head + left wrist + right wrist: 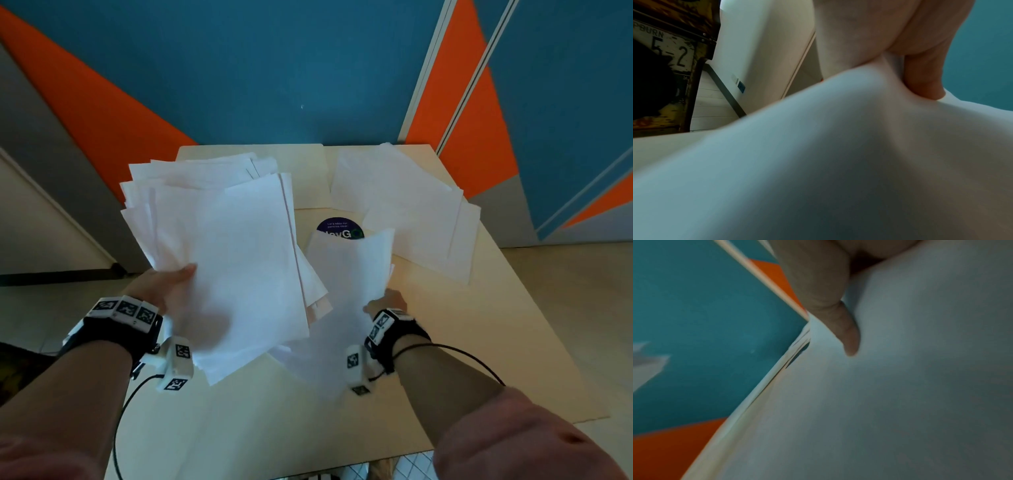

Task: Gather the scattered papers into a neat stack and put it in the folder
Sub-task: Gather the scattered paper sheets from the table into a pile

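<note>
My left hand [171, 287] holds a loose, uneven bundle of white papers [233, 246] above the table, thumb on top; in the left wrist view the thumb [925, 78] presses onto the bundle of papers [838, 162]. My right hand [387, 303] grips a smaller bunch of sheets [349, 274] raised at the table's middle. The right wrist view shows its thumb [846, 331] lying on those sheets [900, 386]. A cream folder [308, 171] lies flat at the table's far side, partly hidden by the lifted bundle. More loose papers [411, 205] lie scattered at the far right.
The light wooden table [308, 428] is small, with its edges close on all sides. A round dark sticker [339, 229] shows on its top between the sheets. Blue and orange walls [274, 68] stand right behind it.
</note>
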The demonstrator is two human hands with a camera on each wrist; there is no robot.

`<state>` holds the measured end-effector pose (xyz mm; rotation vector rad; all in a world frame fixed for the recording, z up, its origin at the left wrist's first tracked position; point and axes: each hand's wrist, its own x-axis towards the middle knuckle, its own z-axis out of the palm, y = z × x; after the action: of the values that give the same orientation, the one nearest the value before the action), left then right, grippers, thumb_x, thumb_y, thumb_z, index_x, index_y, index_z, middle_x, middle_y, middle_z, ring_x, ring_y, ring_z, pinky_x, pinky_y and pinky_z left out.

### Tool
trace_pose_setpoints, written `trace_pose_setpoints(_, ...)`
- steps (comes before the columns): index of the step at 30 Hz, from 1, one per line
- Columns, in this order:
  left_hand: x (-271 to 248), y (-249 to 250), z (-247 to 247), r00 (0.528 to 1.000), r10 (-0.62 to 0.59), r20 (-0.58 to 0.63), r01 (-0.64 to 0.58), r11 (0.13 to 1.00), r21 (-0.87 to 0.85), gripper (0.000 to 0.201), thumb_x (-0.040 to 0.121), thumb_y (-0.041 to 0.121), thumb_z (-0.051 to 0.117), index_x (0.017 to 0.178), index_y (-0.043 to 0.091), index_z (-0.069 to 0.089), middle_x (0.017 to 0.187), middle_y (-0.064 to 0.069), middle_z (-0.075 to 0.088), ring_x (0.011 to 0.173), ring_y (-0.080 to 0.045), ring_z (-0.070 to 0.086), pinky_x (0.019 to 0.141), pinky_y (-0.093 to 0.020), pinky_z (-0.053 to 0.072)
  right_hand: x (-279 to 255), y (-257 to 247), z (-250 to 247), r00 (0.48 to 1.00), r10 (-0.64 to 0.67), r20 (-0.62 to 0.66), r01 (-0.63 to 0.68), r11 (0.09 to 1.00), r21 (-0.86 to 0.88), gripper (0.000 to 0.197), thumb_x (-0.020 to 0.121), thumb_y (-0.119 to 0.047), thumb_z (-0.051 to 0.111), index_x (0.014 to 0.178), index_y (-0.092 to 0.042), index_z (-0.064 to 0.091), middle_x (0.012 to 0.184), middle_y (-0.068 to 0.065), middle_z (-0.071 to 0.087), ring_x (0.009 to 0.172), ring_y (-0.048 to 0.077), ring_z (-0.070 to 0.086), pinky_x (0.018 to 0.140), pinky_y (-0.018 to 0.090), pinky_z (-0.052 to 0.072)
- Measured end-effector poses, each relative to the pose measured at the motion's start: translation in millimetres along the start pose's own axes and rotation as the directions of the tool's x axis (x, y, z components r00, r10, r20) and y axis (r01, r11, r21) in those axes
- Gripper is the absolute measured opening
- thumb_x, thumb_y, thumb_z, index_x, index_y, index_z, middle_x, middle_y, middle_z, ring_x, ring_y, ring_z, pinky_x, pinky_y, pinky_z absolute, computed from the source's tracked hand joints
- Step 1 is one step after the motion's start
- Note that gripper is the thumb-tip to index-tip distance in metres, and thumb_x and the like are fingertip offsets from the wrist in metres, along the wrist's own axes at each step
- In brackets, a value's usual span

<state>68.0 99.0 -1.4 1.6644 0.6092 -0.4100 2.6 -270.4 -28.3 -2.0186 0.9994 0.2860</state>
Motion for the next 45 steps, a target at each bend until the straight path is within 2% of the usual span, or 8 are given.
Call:
trace_pose_setpoints(6,8,3,7,0.999,-0.03,-0.035,0.031,0.999,0.015,0.055,0.068,0.031,0.078,0.111,0.0,0.061,0.112,-0.024,0.065,0.104,-0.04,0.061,0.099,-0.055,0.044,14,-35,-71,0.952,-0.301,-0.048,0.304,0.95,0.071,0.034,0.086,-0.004,0.059,0.119,0.004,0.059,0.124,0.023,0.061,0.111,0.035,0.059,0.084,0.03,0.041)
trace_pose_setpoints(13,11,14,45,0.996,0.079,-0.048,-0.076,0.994,0.072,0.058,0.07,0.034,0.077,0.112,-0.002,0.059,0.11,-0.022,0.065,0.099,-0.036,0.063,0.097,-0.046,0.046,25,-57,-181,0.933,-0.329,-0.143,0.353,0.913,0.205,0.038,0.082,-0.008,0.066,0.119,-0.006,0.06,0.12,0.017,0.063,0.109,0.033,0.059,0.101,0.047,0.044)
trace_pose_setpoints(22,-8,49,143,0.99,0.067,0.12,-0.066,0.998,-0.014,0.034,0.084,0.013,0.065,0.112,-0.005,0.056,0.076,-0.014,0.066,0.068,-0.028,0.062,0.062,-0.031,0.056,56,-80,-167,0.925,-0.333,0.18,0.257,0.901,0.349,0.046,0.082,-0.008,0.065,0.125,0.005,0.051,0.117,0.014,0.059,0.102,0.025,0.055,0.089,0.035,0.041)
trace_pose_setpoints(26,-13,58,175,0.972,0.051,0.229,-0.047,0.999,-0.023,0.049,0.078,0.018,0.071,0.117,-0.007,0.057,0.101,-0.022,0.069,0.093,-0.036,0.066,0.089,-0.045,0.053,72,-82,-142,0.899,-0.308,0.312,0.193,0.916,0.351,0.05,0.083,-0.016,0.067,0.127,0.001,0.051,0.127,0.016,0.057,0.115,0.032,0.053,0.102,0.045,0.04)
trace_pose_setpoints(30,-18,66,211,0.949,0.11,0.294,-0.09,0.993,-0.081,0.037,0.07,0.014,0.066,0.105,0.002,0.063,0.078,-0.006,0.076,0.069,-0.022,0.071,0.062,-0.032,0.057,95,-76,-130,0.797,-0.303,0.522,0.138,0.933,0.332,0.086,0.058,-0.034,0.085,0.131,-0.006,0.047,0.128,0.013,0.057,0.119,0.032,0.052,0.105,0.048,0.037)
trace_pose_setpoints(36,-14,75,239,0.952,0.095,0.29,-0.003,0.953,-0.301,0.067,0.072,0.077,0.038,0.101,0.025,0.068,0.093,-0.002,0.076,0.086,-0.016,0.071,0.079,-0.036,0.052,133,-73,-124,0.823,-0.304,0.48,0.162,0.935,0.315,0.052,0.083,-0.009,0.066,0.131,-0.002,0.049,0.132,0.018,0.056,0.122,0.034,0.052,0.109,0.049,0.035)
trace_pose_setpoints(40,-8,68,247,0.966,0.1,0.24,-0.07,0.989,-0.131,0.077,0.037,0.034,0.091,0.102,0.001,0.068,0.086,-0.009,0.077,0.077,-0.022,0.073,0.074,-0.034,0.059,147,-76,-123,0.799,-0.397,0.451,0.24,0.899,0.367,0.049,0.082,-0.004,0.065,0.128,-0.002,0.051,0.13,0.017,0.057,0.121,0.032,0.053,0.109,0.048,0.035)
trace_pose_setpoints(45,-2,68,253,0.989,0.115,0.089,-0.103,0.986,-0.127,0.011,0.076,-0.003,0.066,0.086,0.003,0.065,0.072,-0.007,0.075,0.06,-0.016,0.072,0.06,-0.029,0.06,155,-80,-126,0.752,-0.444,0.487,0.231,0.87,0.436,0.041,0.084,-0.005,0.063,0.124,-0.003,0.055,0.12,0.013,0.063,0.111,0.029,0.059,0.103,0.043,0.042)
